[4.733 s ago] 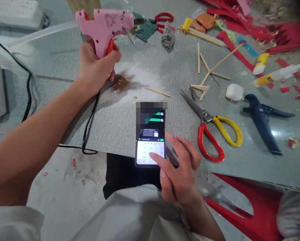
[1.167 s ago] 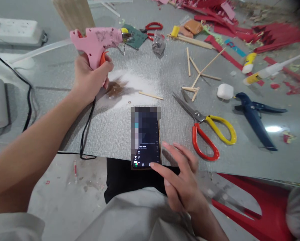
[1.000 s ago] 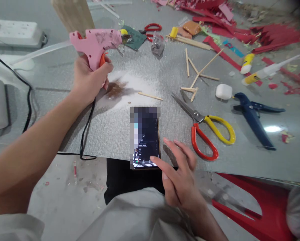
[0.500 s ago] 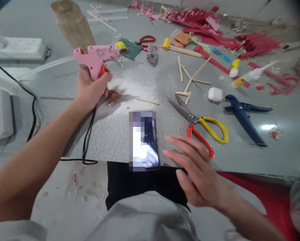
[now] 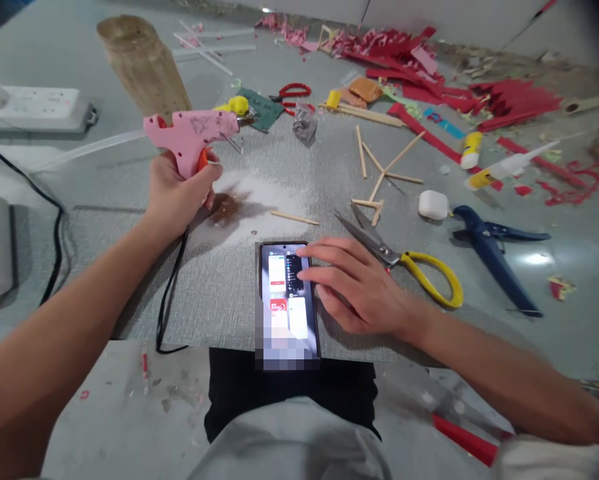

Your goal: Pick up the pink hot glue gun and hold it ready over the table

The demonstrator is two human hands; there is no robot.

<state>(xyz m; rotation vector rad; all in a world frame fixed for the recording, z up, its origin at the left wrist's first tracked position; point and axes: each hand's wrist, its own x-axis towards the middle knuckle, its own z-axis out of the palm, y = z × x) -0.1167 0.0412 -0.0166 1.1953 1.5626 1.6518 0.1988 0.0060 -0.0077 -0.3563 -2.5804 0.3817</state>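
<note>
My left hand (image 5: 177, 193) is wrapped round the handle of a pink glue gun (image 5: 199, 130), its nozzle pointing right and a clear glue stick out of its back. Fingers apart, my right hand (image 5: 354, 283) holds nothing; its fingertips are over the upper right of a phone (image 5: 289, 303) lying at the table's front edge. The phone screen shows several app cards. Beyond the phone lies a single thin stick (image 5: 294, 217). Scissors (image 5: 369, 237) with one yellow handle visible lie partly behind my right hand. Farther back are several thin sticks joined in a branching shape (image 5: 383, 173).
A bamboo tube (image 5: 144, 67) stands at the back left, near a white power strip (image 5: 34, 107). Blue cutters (image 5: 494, 257), a white case (image 5: 433, 205) and a glue bottle (image 5: 499, 168) lie right. Red paper scraps (image 5: 514, 100) cover the back. A black cord (image 5: 172, 287) hangs from the glue gun.
My right hand has moved left and slightly up, from beside the phone to over its screen. The screen now shows app cards. My left hand still grips the glue gun.
</note>
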